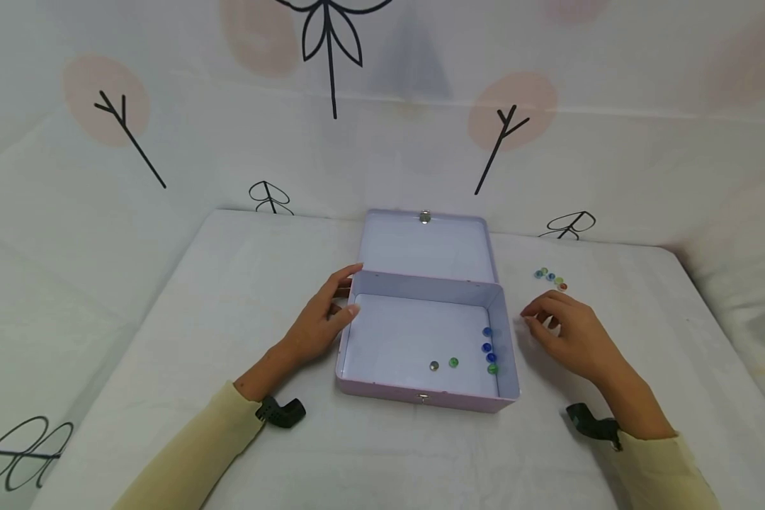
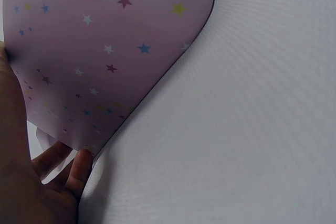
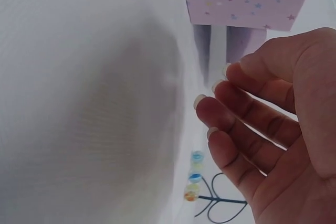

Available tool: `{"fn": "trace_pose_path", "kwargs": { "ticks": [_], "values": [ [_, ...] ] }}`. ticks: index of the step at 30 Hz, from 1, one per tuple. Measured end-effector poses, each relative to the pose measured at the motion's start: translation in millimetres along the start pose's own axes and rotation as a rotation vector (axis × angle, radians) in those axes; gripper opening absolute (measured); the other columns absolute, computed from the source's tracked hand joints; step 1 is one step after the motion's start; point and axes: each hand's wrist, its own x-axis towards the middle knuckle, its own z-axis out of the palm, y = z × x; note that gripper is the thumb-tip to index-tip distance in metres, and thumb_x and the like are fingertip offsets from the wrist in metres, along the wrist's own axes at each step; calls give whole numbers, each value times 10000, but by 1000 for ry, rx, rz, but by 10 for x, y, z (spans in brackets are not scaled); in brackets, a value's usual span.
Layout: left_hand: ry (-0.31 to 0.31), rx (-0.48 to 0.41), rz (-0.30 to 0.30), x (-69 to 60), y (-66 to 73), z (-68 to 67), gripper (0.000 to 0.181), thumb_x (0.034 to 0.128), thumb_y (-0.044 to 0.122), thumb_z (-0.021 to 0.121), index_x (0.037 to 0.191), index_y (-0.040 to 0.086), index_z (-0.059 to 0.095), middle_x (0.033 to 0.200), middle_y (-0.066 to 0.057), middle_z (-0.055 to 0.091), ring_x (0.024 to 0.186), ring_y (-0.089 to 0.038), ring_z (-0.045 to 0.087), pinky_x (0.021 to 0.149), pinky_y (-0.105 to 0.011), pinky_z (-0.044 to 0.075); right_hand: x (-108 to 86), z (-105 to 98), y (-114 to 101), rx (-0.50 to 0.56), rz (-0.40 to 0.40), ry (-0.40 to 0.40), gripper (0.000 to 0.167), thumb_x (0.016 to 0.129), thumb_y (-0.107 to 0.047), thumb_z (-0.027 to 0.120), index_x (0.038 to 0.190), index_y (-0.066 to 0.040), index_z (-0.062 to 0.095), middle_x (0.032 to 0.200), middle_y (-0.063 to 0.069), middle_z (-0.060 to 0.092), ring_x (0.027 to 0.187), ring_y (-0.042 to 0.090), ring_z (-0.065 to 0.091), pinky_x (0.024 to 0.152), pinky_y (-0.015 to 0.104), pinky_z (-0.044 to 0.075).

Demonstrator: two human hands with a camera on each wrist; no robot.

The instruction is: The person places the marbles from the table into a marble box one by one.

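A lavender metal box point(image 1: 421, 399) with a hinged lid point(image 1: 427, 248) folded back stands on the table. My left hand point(image 1: 317, 322) grips its left wall, thumb over the rim, fingers against the star-printed outside point(image 2: 105, 56). Inside lie several marbles: blue ones point(image 1: 486, 348) and a green one point(image 1: 492, 369) along the right wall, another green marble point(image 1: 453, 362) and a grey marble point(image 1: 434, 366) near the front. My right hand point(image 1: 574, 336) hovers right of the box. Its thumb and index fingertip point(image 3: 236, 72) come together; whether something small sits between them is hidden.
A small group of blue, yellow-green and orange marbles point(image 1: 551, 277) lies on the table beyond my right hand. White patterned cloth point(image 1: 408, 142) hangs behind the table and covers its sides. A latch point(image 1: 424, 217) sits on the lid's far edge.
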Motion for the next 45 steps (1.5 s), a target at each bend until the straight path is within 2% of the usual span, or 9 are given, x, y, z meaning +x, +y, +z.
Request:
{"fn": "trace_pose_path", "kwargs": {
  "ticks": [3,8,12,16,21,27,39,45],
  "values": [
    [-2,-3,-3,3,-36,7,663,1061,163,543,1677,181,299,1558,-194,492,1366,-415,514,931,-489,487,5,25,6,3,2,-15,162,912,12,777,1028,-101,771,983,-20,700,873,145,601,738,245,540],
    [6,11,5,4,-147,20,675,1066,215,556,1679,301,287,1576,-82,497,1370,-320,527,925,-475,495,5,26,9,-3,20,-56,146,925,-7,769,1028,-111,768,987,-26,699,876,150,604,740,266,545],
    [5,18,11,5,-173,11,667,1064,273,563,1665,373,292,1564,-14,508,1355,-255,537,920,-434,507,-5,-18,17,-11,-5,-18,159,903,10,783,1009,-107,772,971,-26,699,860,129,601,726,270,551],
    [4,33,6,6,-171,5,656,1066,316,555,1656,419,288,1560,20,508,1352,-225,536,925,-414,513,-16,-65,47,-9,-33,27,173,888,20,795,1001,-109,773,970,-33,693,854,83,587,720,225,538],
    [2,39,5,6,-164,2,649,1072,322,546,1659,413,285,1564,17,504,1351,-223,535,923,-415,515,-33,-124,95,-15,-43,63,172,885,20,799,1004,-101,771,973,-29,686,859,47,580,733,151,504],
    [3,39,10,11,-171,8,649,1073,315,546,1660,406,285,1568,15,501,1355,-226,533,921,-413,512,-53,-197,127,-22,0,79,151,901,-3,798,1023,-90,774,1013,7,698,873,38,571,747,81,454],
    [4,45,4,10,-163,14,658,1071,314,547,1662,415,277,1569,9,498,1357,-229,533,936,-420,514,-68,-274,131,-30,31,91,125,918,-13,778,1031,-69,775,1084,76,715,878,93,597,748,64,443],
    [4,42,4,7,-156,9,659,1070,317,545,1663,414,276,1572,-3,496,1360,-235,530,939,-424,511,-74,-267,153,-21,34,90,117,924,-22,776,1030,-73,775,1084,76,718,878,-20,555,749,60,443]
  ]
}}
